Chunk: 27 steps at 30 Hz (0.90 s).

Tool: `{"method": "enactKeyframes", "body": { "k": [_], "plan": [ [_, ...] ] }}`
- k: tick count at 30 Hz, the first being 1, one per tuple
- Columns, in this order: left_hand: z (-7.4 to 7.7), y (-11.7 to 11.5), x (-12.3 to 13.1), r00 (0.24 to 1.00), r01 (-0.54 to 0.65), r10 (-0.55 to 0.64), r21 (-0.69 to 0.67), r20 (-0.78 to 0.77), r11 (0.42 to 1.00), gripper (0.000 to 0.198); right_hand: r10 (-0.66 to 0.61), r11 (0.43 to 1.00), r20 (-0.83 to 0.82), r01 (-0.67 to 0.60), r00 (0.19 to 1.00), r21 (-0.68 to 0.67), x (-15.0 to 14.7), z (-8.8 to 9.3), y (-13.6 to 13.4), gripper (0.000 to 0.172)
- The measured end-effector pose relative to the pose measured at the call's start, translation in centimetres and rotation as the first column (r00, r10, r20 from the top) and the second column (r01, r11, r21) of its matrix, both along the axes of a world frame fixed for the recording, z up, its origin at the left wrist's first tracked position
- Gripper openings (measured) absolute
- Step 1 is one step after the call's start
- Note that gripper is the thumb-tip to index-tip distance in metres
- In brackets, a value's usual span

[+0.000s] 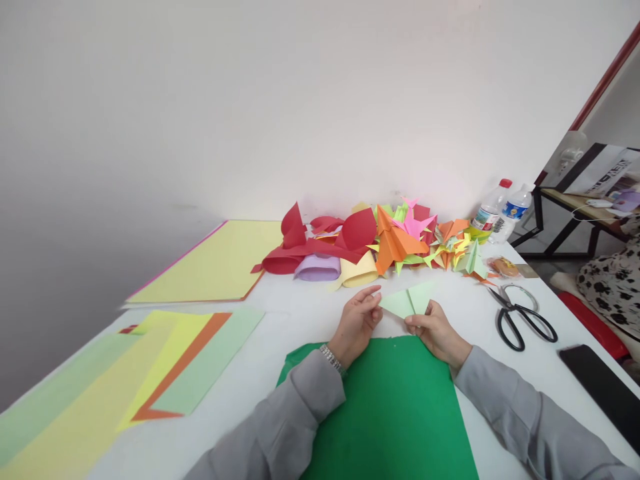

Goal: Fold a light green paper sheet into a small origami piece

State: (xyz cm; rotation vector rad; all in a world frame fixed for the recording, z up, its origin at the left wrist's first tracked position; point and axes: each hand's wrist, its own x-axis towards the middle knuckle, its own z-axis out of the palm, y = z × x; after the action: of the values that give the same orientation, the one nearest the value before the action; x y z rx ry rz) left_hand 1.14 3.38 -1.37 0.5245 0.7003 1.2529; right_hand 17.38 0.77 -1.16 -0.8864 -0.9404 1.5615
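A small pale green folded paper is held up between my two hands, with a crease down its middle. My left hand pinches its left corner between thumb and fingers. At its lower right edge my right hand grips it, thumb on top. Below both hands lies a large green sheet on the white table. Beyond the hands sit folded paper pieces, among them an orange one, a purple loop and a red loop.
Black-handled scissors and a black flat object lie at the right. Two bottles stand by the wall. Coloured strips and a pale yellow sheet lie left. A person in patterned clothing is at the far right.
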Motion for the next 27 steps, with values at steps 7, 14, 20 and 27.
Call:
{"method": "enactKeyframes", "body": {
  "k": [7, 14, 20, 27],
  "plan": [
    [-0.09, 0.09, -0.09, 0.999, 0.01, -0.009, -0.013, 0.034, 1.0, 0.033, -0.002, 1.0, -0.026, 0.002, 1.0, 0.001, 0.14, -0.19, 0.06, 0.019],
    [-0.01, 0.18, 0.01, 0.999, -0.019, 0.019, -0.012, 0.027, 1.0, 0.033, -0.003, 1.0, -0.032, 0.003, 0.999, 0.01, 0.27, -0.57, 0.19, 0.023],
    [0.41, -0.32, 0.23, 1.0, -0.004, 0.005, 0.061, -0.026, 0.998, 0.032, -0.063, 0.998, -0.089, 0.062, 0.994, -0.01, 0.21, -0.46, 0.33, 0.03],
    [0.24, -0.43, 0.26, 0.979, 0.114, -0.091, 0.124, -0.18, 0.986, 0.031, 0.039, 0.998, -0.064, -0.036, 0.997, 0.052, 0.18, -0.44, 0.22, 0.024]
  ]
}}
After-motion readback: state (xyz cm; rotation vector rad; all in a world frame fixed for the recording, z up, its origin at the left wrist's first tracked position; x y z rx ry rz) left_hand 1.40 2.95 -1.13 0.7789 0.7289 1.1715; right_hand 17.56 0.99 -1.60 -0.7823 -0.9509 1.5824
